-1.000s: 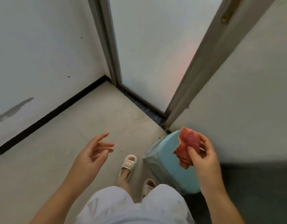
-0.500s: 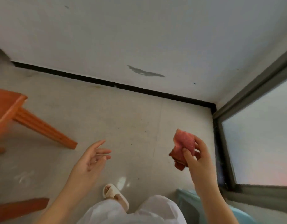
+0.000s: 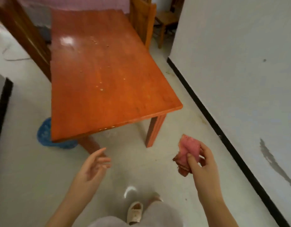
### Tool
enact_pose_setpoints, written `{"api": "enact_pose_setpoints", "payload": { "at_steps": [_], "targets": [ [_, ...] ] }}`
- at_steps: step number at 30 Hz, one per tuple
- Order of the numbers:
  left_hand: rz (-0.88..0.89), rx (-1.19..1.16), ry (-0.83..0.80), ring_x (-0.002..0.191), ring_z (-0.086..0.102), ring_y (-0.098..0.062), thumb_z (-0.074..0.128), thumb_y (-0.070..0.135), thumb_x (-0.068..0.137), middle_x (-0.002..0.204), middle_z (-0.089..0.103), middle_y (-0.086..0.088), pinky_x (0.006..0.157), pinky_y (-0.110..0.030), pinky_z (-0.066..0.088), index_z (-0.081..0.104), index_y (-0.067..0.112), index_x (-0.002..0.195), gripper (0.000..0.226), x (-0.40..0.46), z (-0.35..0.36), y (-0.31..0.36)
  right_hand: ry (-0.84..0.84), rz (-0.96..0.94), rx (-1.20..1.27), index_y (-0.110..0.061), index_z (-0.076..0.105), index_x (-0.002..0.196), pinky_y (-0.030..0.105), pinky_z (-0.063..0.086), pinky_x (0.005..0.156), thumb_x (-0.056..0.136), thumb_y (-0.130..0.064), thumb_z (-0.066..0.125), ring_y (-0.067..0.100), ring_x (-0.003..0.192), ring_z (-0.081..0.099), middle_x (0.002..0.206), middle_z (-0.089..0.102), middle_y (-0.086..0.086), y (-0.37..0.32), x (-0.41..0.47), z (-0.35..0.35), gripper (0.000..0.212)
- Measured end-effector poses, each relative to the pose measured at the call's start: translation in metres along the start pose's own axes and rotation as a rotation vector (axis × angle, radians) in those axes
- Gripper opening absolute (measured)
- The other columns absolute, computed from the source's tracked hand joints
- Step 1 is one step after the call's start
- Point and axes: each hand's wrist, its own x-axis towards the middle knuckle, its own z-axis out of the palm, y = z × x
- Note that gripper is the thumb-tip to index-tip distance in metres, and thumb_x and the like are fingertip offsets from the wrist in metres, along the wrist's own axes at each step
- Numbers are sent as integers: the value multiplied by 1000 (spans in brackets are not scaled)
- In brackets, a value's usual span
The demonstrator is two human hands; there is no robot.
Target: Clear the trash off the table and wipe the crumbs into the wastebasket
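Note:
An orange wooden table (image 3: 118, 99) stands ahead of me with pale crumbs (image 3: 101, 89) scattered over its top. My right hand (image 3: 202, 166) holds a crumpled pink-red cloth (image 3: 188, 153) low at the right, in front of the table's near right leg. My left hand (image 3: 94, 167) hangs empty with fingers apart, just short of the near left leg. A blue wastebasket (image 3: 44, 133) sits on the floor under the table's near left corner, partly hidden by the tabletop.
A white wall (image 3: 239, 71) with a black skirting line runs along the right. Wooden chairs (image 3: 141, 18) stand behind the table, and a dark wooden frame (image 3: 26, 38) to its left. My slippered foot (image 3: 135, 210) is on the pale floor.
My view has swung left from the doorway corner and light-blue bin to the table. Both hands keep their poses, the right still gripping the cloth.

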Motion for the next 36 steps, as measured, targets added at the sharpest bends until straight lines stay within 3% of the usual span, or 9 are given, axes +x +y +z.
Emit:
{"api": "enact_pose_setpoints", "payload": {
  "at_steps": [3,8,13,16,20,25,30,32,36],
  "targets": [
    [-73,-45,184,67,68,7,57,0,83,83,75,18,67,-3,49,53,29,106,37,-4,-31,-8,-209,-28,-59,-41,56,106,37,57,69,88,-10,56,20,94,64,106,64,-6,-12,33,55,37],
    [-90,-44,449,72,69,5,52,15,70,87,74,0,68,-4,49,65,48,99,46,12,-69,0,-492,-94,-41,-43,55,103,27,55,68,88,-6,56,12,91,63,107,62,-5,-41,86,153,41],
    [-98,-30,642,80,70,1,57,24,73,101,70,11,72,-5,49,60,61,99,45,29,-99,14,-694,-151,-157,-30,50,125,44,54,88,88,-13,57,18,109,56,123,55,-1,-64,121,249,41],
    [-114,-76,795,78,69,0,56,10,81,91,72,-5,71,-4,49,59,44,106,42,27,-121,10,-816,-211,-187,-23,52,123,45,49,94,85,-7,60,19,108,56,123,58,4,-75,116,304,42],
    [-166,-124,934,73,68,4,52,-6,88,90,71,-6,67,-4,50,65,51,97,59,29,-169,-7,-964,-228,-216,-25,54,121,38,52,89,85,-5,59,18,104,58,120,58,6,-81,97,369,42],
    [-199,-82,857,73,69,3,53,-7,89,94,70,-4,65,-5,50,55,25,114,41,45,-266,-28,-930,-214,-169,-47,54,104,39,56,82,86,-9,58,16,101,60,117,59,1,-86,60,459,43],
    [-170,-42,793,80,70,-2,52,18,75,97,71,11,72,-6,51,62,59,94,47,50,-396,-24,-851,-109,-88,-31,55,111,21,56,66,88,-2,54,14,95,62,112,61,2,-102,-3,543,38],
    [-168,-19,744,82,69,-4,57,10,83,94,71,0,71,-4,50,61,56,97,47,56,-438,-27,-862,-114,-120,-25,52,122,23,55,74,88,-5,55,11,101,60,123,56,4,-107,-21,570,40],
    [-180,-31,659,87,67,-11,56,9,83,91,69,-4,69,-3,48,53,38,107,37,95,-484,-33,-804,-69,-119,-19,49,127,8,49,58,89,-1,53,-2,92,58,126,52,4,-120,-26,605,42]
  ]
}}
